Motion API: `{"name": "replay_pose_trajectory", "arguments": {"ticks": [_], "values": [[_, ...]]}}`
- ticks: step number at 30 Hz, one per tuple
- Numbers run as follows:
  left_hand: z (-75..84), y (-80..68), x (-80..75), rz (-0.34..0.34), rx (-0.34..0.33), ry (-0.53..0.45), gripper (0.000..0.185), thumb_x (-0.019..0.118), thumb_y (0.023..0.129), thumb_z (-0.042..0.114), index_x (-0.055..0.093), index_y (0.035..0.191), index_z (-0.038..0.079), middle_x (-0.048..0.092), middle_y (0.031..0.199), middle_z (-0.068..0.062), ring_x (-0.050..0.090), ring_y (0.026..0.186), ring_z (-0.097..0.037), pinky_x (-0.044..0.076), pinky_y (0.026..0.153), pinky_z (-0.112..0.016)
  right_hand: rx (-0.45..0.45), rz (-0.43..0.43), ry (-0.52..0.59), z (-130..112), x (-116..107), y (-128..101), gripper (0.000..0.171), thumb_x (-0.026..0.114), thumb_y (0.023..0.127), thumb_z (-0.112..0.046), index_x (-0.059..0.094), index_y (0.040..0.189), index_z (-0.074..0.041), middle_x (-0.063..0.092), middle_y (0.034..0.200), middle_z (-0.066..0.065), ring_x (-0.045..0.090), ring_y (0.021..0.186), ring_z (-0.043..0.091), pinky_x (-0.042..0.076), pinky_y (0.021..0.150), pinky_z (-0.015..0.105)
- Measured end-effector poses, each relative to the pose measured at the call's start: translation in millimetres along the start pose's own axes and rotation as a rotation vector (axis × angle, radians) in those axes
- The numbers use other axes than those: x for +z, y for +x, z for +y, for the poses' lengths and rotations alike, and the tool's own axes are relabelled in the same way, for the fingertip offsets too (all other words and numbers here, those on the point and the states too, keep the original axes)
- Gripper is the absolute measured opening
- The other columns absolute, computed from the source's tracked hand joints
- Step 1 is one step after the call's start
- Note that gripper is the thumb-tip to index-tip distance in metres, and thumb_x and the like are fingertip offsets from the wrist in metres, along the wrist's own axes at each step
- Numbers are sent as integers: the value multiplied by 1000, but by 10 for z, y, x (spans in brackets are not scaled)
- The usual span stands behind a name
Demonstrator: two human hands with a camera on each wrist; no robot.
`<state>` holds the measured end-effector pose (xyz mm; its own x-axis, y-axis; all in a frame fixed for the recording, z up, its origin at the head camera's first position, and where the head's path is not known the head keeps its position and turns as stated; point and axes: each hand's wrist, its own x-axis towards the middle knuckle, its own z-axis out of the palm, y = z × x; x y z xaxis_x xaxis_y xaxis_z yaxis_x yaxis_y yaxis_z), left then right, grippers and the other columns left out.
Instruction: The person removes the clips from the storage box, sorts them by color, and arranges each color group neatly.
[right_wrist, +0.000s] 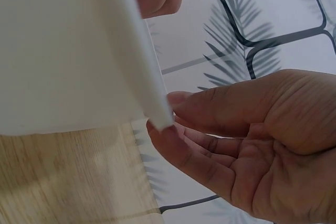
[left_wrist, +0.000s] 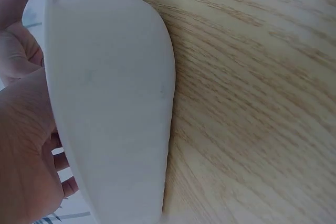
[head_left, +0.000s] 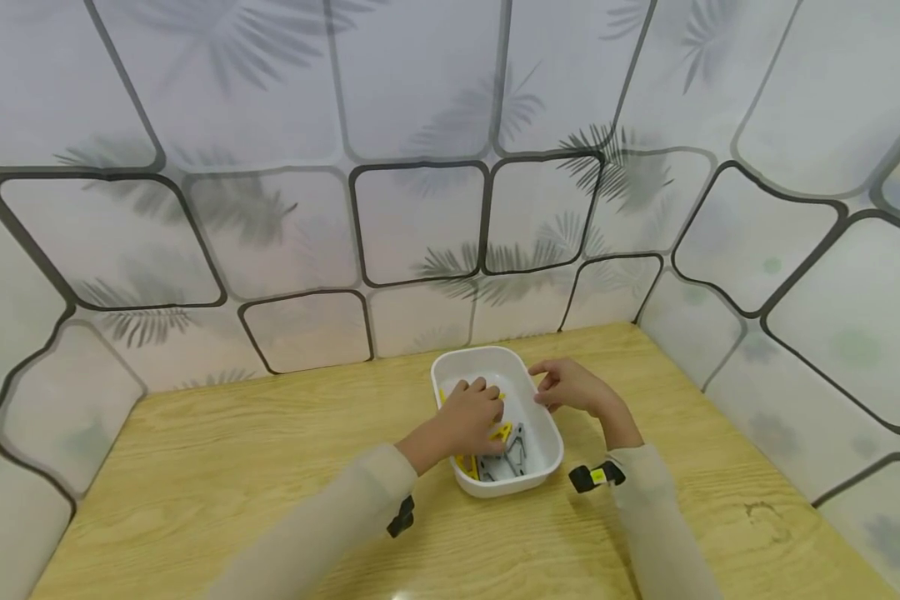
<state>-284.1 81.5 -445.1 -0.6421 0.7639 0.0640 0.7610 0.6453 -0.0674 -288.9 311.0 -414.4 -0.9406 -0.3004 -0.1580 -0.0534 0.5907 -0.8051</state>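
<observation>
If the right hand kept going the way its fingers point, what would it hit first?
Most likely the white tub's rim. The right hand points left toward it, and the right wrist view shows its fingertips right at the edge, though actual contact is unclear.

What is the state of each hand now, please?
Left hand: reaches into the white tray among the clips; whether it grips one cannot be told.
Right hand: open, fingers at the tray's rim, holding nothing.
</observation>
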Motion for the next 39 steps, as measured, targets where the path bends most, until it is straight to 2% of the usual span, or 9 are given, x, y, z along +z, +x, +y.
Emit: {"name": "replay_pose_trajectory", "arguments": {"ticks": [7,14,24,34,39], "values": [[17,17,15,-55,-23,-18,34,70,87,55,68,94,22,63,104,6,47,96,-15,39,84,-35,0,5,0,-20,12,-15,55,66,92,4,44,140,19,63,88,14,64,71,14,61,77,48],[-27,29,45,-47,-58,-49,23,71,85,44,66,87,22,58,98,7,43,92,-14,38,85,-35,-3,10,-6,-41,22,-26,54,66,92,4,45,140,19,64,88,14,64,72,14,61,76,47],[-48,33,91,-63,-62,-83,35,73,82,56,65,85,22,57,95,7,45,92,-13,39,86,-36,11,12,-17,-27,22,-5,52,65,92,5,47,139,17,65,88,15,68,72,16,61,78,48],[-5,44,74,-83,-17,-77,30,75,82,47,66,91,20,63,109,5,49,105,-16,43,94,-40,12,3,-26,-11,26,3,54,65,92,3,47,140,16,66,90,17,69,73,17,61,78,48],[-3,51,76,-78,-8,-73,31,76,82,47,63,91,20,59,102,6,47,100,-15,42,89,-36,11,4,-42,-27,17,0,54,65,92,3,46,141,16,66,90,17,69,73,17,61,78,48]]}}
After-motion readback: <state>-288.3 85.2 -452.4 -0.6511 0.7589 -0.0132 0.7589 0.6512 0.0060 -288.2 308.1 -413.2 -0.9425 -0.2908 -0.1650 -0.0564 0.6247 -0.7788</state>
